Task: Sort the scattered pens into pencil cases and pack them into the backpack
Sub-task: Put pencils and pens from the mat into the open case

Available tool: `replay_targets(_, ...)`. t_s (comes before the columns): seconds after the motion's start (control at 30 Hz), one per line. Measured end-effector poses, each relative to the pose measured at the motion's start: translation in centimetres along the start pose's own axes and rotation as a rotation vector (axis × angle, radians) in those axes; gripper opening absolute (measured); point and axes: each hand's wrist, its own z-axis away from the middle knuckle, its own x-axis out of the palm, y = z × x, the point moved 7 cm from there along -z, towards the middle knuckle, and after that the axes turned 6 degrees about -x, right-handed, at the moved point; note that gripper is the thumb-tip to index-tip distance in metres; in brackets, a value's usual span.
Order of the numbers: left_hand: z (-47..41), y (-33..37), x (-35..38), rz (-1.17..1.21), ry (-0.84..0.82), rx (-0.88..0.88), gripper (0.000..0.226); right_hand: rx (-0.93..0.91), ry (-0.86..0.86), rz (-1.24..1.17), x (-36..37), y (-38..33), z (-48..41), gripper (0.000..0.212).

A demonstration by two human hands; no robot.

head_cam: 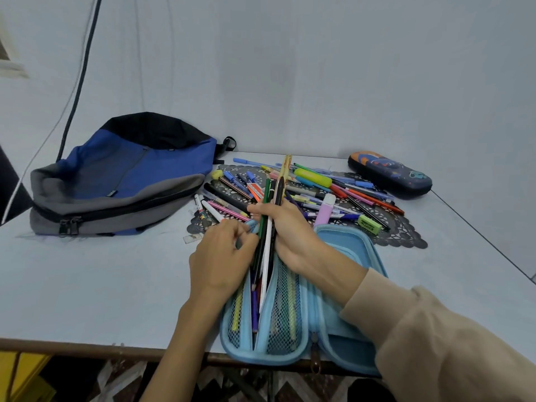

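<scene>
Down at the bottom centre of the frame we've got the blue pencil case [345, 245] lying open at the near edge of the table [87, 285], its mesh pockets [282, 309] facing up and its length running away from us. We'd say it sits that close so both hands can work over it. The left hand [223, 259] has its fingers curled in at the case's far left rim, apparently pinching the edge to hold the gap open, though we can't see the fingertips clearly. The right hand [290, 230], with a beige sleeve [435, 343] behind it, is wrapped around a bundle of pens [266, 245]. The bundle stands steeply, its long axis running bottom to top of the frame. The lower ends are already down in the slot between the pockets and the upper ends point toward the far wall, so it looks lined up to slide in lengthwise. Just above the hands, mid-frame, the loose pens [313, 187] lie criss-crossed every which way on a dark lace mat [406, 236], plenty not yet sorted. At the right, beside the mat, a dark printed pencil case [390, 175] lies shut. At the left, the blue and grey backpack [124, 175] lies flat with its zip pulls toward us, waiting.
</scene>
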Motion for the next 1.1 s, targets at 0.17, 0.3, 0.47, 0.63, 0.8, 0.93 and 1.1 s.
replay_targets(0.17, 0.0, 0.0, 0.0, -0.008, 0.012, 0.002, 0.025, 0.037, -0.036, 0.027, 0.2, 0.6, 0.8, 0.007)
replay_targets(0.3, 0.0, -0.1, -0.1, -0.027, 0.009, -0.014, 0.017, -0.022, -0.051, 0.116, 0.7, 0.9, 1.3, 0.018)
replay_targets(0.47, 0.1, -0.2, 0.1, -0.005, -0.012, -0.014, 0.021, -0.16, -0.046, 0.147, 0.4, 0.9, 2.2, 0.022)
replay_targets(0.63, 0.2, -0.4, 0.4, 0.001, -0.032, -0.007, 0.025, -0.155, -0.027, 0.052, 0.2, 0.9, 2.4, 0.035)
replay_targets(0.8, 0.2, -0.4, 0.4, 0.028, -0.04, -0.002, 0.02, -0.081, 0.038, -0.05, -0.6, 1.0, 2.1, 0.03)
replay_targets(0.93, 0.2, -0.6, 0.5, 0.026, -0.038, -0.001, 0.018, -0.035, 0.072, -0.142, -0.8, 1.2, 1.6, 0.048)
replay_targets(1.1, 0.3, -0.5, 0.5, 0.02, -0.037, 0.021, 0.02, -0.009, 0.094, -0.228, -1.4, 1.0, 1.5, 0.016)
